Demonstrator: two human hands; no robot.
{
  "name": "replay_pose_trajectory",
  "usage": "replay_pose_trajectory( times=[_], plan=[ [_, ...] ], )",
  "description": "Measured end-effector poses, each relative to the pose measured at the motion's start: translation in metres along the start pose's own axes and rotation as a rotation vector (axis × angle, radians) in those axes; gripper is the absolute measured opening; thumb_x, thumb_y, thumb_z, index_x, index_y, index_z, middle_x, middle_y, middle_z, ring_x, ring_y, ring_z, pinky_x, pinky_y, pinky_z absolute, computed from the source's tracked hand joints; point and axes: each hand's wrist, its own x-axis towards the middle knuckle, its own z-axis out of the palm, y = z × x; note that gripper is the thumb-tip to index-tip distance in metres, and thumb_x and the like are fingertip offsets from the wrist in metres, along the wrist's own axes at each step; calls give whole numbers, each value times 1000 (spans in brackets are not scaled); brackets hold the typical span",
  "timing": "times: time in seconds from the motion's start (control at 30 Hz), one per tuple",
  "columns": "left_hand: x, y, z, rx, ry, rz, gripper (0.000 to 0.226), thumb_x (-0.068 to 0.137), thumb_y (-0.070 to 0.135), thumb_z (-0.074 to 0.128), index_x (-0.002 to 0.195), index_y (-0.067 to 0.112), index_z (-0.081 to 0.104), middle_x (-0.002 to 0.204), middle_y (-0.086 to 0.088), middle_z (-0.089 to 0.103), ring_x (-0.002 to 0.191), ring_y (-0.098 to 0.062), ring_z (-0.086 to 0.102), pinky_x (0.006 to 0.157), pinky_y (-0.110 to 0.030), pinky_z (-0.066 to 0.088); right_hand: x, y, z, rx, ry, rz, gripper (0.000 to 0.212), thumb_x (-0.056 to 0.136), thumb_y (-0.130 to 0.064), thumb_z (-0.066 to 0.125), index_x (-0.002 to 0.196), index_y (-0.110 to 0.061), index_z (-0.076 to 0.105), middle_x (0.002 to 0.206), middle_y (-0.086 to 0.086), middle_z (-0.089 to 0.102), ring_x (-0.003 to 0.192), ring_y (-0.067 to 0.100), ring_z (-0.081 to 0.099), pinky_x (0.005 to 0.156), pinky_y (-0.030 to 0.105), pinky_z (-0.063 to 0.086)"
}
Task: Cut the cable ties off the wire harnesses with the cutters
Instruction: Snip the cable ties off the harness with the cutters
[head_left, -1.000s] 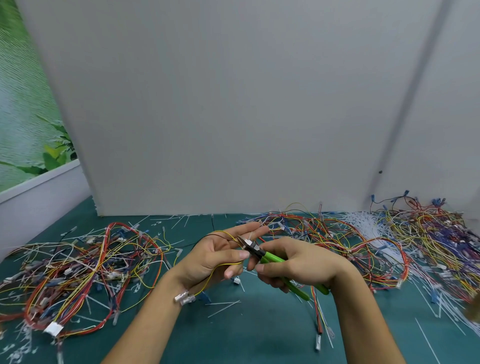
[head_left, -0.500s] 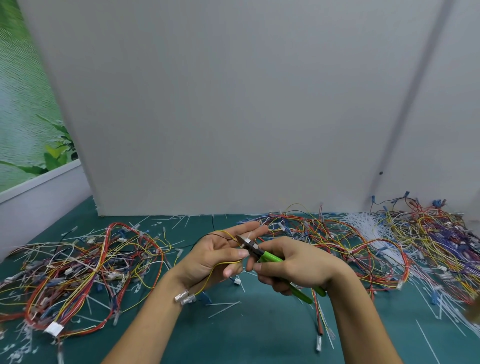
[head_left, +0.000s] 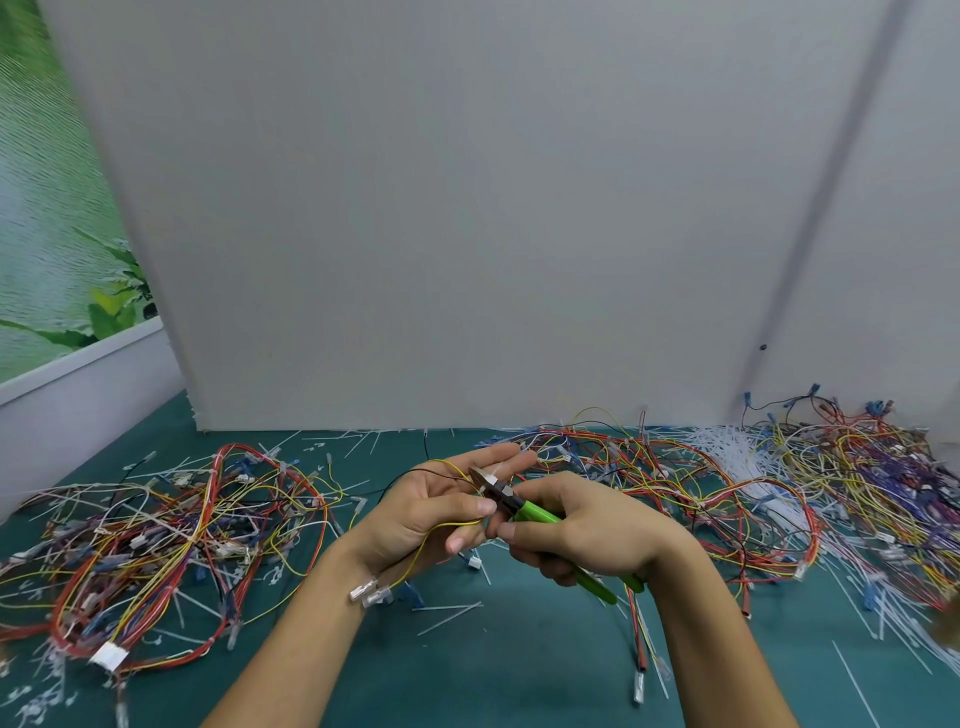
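A teal counter runs up to a grey panel. I count three tangles of harnesses on it: a left heap, a middle heap behind the hands and a right heap, with a drift of white cut ties between the last two. The left hand pinches one yellow harness under its thumb, and I see two clear connectors dangling by the wrist. The right hand is curled round the single green-handled cutters, nose at the left fingertips.

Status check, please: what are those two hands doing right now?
Left hand pinches yellow wire. Right hand grips green cutters, nose at the wire. Nothing blocks the cut.
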Motion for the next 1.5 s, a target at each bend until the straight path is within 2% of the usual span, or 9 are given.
replay_pose_trajectory(
  times=[0.1, 0.27, 0.43, 0.67, 0.9, 1.07, 1.27, 1.4, 1.5],
  plan=[
    [-1, 2, 2, -25, -9, -2, 58, 89, -14, 48, 145, -6, 39, 152, -17, 48, 39, -5, 47, 80, -29, 57, 2, 1, 2, -4, 0, 2, 21, 104, -25, 60, 103, -5, 61, 72, 4, 54, 56, 18, 44, 52, 29, 41],
    [-2, 3, 4, 43, 16, -32, 58, 87, -9, 52, 144, -3, 43, 150, -18, 50, 40, -4, 47, 112, -52, 35, 3, 3, 3, -19, -6, -6, 21, 104, -22, 58, 104, 0, 60, 70, 4, 53, 53, 18, 43, 51, 28, 40],
    [-3, 2, 1, 30, 36, -38, 60, 86, -9, 53, 145, -2, 45, 132, -20, 64, 43, -5, 48, 116, -59, 33, 5, 2, 5, -14, 19, 7, 24, 103, -25, 60, 103, 0, 62, 69, 2, 54, 56, 17, 44, 54, 29, 42],
    [-3, 2, -2, 44, 27, -47, 63, 86, -11, 49, 147, 1, 41, 153, -10, 49, 39, -5, 45, 86, -31, 52, 4, 0, 5, -37, -3, -12, 21, 104, -22, 60, 99, -2, 65, 73, 0, 61, 70, 21, 58, 69, 41, 54],
    [-1, -5, -3, 33, 36, -49, 65, 81, -12, 44, 145, -1, 43, 152, -9, 50, 35, -4, 41, 82, -44, 21, 7, 4, 6, -80, 27, 21, 25, 101, -27, 61, 91, -4, 63, 71, 1, 63, 58, 18, 54, 58, 33, 49],
    [0, -7, 0, 96, 64, -63, 68, 77, -10, 43, 144, 1, 45, 151, -8, 51, 34, -5, 39, 63, -37, 23, 8, 6, 5, -120, 17, 26, 35, 101, -31, 61, 94, 3, 62, 74, 11, 60, 54, 20, 50, 53, 29, 47],
    [1, -5, 0, 47, 63, -47, 61, 81, -9, 46, 141, 0, 49, 150, -13, 52, 53, -17, 51, 83, -53, 30, 9, 6, 5, -80, 46, 27, 33, 101, -27, 61, 98, 6, 64, 74, 10, 61, 53, 20, 49, 54, 31, 47],
    [1, 0, -5, -11, 102, -38, 54, 87, -4, 55, 141, -2, 48, 141, -20, 58, 78, -16, 72, 76, -32, 55, 9, 4, 6, -1, 86, 28, 25, 103, -22, 61, 93, 0, 67, 71, 5, 61, 56, 22, 52, 54, 32, 47],
    [2, 0, -6, 54, 175, -37, 50, 87, 3, 62, 136, -1, 54, 119, -18, 71, 59, -10, 58, 68, -24, 53, 9, 4, 5, 54, 105, 90, 27, 103, -22, 61, 99, 4, 69, 71, 7, 64, 55, 20, 54, 54, 32, 47]
  ],
)
